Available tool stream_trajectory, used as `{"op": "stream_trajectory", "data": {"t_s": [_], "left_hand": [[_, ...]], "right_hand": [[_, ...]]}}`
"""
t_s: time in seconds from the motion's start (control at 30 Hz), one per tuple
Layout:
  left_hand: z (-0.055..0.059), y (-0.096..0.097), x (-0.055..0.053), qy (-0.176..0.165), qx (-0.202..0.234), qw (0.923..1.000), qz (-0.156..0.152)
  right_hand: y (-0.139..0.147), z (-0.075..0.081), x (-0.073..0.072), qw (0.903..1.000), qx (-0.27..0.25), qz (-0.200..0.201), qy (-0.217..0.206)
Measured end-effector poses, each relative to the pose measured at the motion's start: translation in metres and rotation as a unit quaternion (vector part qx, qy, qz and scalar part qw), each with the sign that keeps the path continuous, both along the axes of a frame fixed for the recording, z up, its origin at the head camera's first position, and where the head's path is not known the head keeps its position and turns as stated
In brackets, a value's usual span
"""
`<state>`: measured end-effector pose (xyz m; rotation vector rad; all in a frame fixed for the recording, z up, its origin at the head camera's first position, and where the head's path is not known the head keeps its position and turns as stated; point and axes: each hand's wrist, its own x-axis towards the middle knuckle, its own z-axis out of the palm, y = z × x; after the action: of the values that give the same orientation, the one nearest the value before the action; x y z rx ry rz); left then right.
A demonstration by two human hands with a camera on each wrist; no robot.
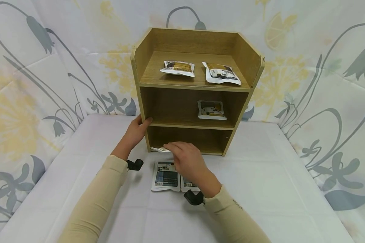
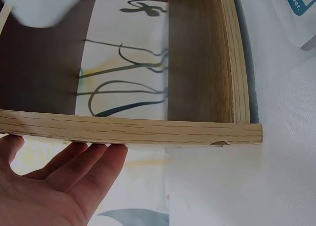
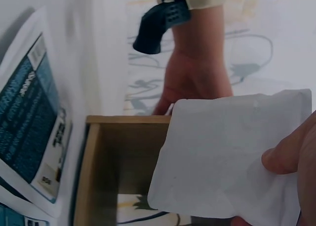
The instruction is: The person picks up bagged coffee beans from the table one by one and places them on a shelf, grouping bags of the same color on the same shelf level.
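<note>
In the head view my left hand (image 1: pixel 134 132) grips the left side panel of a small wooden shelf unit (image 1: pixel 194 126). Its thumb lies over the front edge, and the left wrist view shows fingers (image 2: pixel 106 164) against the panel's outer face. My right hand (image 1: pixel 188 160) pinches a flat white packet (image 3: pixel 222 154) by one edge, in front of the bottom compartment. The packet's plain side faces the right wrist camera, with the thumb pressed on it. Below lie two packets with dark blue labels, the left packet (image 1: pixel 167 177) plainly seen and the right packet (image 1: pixel 188 184) partly behind my hand.
On the top shelf rest a left packet (image 1: pixel 178 68) and a right packet (image 1: pixel 221 73) with brown and yellow print. Another packet (image 1: pixel 212 110) leans in the middle compartment, toward the right. A white cloth (image 1: pixel 261 189) covers the table; a floral cloth (image 1: pixel 301 77) hangs behind.
</note>
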<state>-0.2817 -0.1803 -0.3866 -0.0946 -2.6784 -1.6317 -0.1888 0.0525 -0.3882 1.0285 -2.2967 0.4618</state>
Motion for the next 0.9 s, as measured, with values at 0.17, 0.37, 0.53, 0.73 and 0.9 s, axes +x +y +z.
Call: {"op": "stream_trajectory", "data": {"t_s": [0.17,0.37,0.53,0.73,0.9], "left_hand": [[0.001,0.0,0.0,0.001,0.007,1.0,-0.003],[-0.001,-0.001,-0.001,0.001,0.015,0.9999,-0.007],[-0.001,-0.001,-0.001,0.001,0.019,0.9998,-0.008],[-0.001,-0.001,-0.001,0.005,0.016,0.9998,-0.008],[-0.001,-0.001,0.0,0.006,0.007,0.9999,-0.009]], "right_hand": [[0.005,0.009,0.001,0.999,-0.039,0.018,0.014],[0.009,0.019,0.001,0.9964,-0.074,0.029,0.029],[0.011,0.028,0.002,0.9934,-0.096,0.035,0.053],[0.014,0.038,0.002,0.9896,-0.114,0.042,0.077],[0.015,0.045,0.001,0.9859,-0.131,0.05,0.092]]}}
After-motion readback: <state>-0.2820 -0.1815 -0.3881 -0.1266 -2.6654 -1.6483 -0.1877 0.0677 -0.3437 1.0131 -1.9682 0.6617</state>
